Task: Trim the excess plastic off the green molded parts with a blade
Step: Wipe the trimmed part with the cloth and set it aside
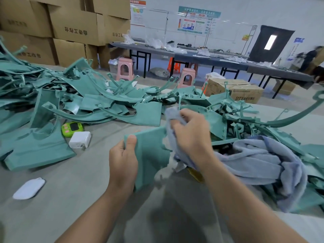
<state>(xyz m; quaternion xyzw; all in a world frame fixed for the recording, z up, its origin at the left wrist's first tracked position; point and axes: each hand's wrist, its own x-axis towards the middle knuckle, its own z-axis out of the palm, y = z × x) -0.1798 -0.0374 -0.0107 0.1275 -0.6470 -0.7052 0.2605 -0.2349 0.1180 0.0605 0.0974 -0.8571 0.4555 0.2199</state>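
Just right of your left grip point(122, 158), pinched at its top corner, sits the green part point(150, 151); your right grip point(191, 132) clutches the towel point(254, 160). Looks light, stiff and jagged, so I'd hold the smooth edge.

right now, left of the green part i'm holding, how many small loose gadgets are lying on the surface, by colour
white: 2 (charger block, flat oval pad)
lime green: 1 (small gadget with a dark screen)
total: 3
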